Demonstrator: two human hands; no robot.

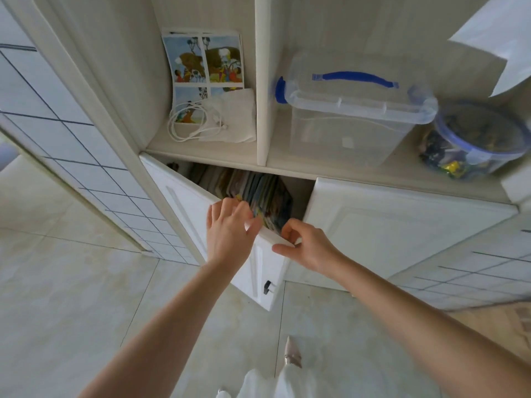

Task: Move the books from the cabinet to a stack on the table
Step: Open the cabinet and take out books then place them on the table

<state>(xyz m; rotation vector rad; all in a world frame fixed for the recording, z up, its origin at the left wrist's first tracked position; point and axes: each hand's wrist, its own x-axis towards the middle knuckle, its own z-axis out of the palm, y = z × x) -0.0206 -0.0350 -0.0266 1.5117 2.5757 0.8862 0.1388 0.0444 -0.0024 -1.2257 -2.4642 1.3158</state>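
White cabinet (402, 231), lower compartment: we see its left door (184, 202) swung open toward us, the right door shut. Inside, a row of books (258, 193) stands upright, spines and cover edges facing out, packed close together; none has left the compartment.

Our left hand (230, 228) reaches over the top edge of the open door, fingers spread and loose, fingertips touching or just short of the nearest books; we cannot tell whether it grips one. Our right hand (304, 245) pinches the door's top corner between thumb and curled fingers.

Open shelf above, left bay: a picture sheet (204, 61) leaning against the back wall, a coiled white cable (186, 122), and a folded white cloth or paper (232, 116) lying beside it.

Right bay: a clear lidded storage box (353, 122) with blue handle, and beside it a round clear tub (474, 142) holding dark mixed items.

Below: pale tiled floor (71, 297).
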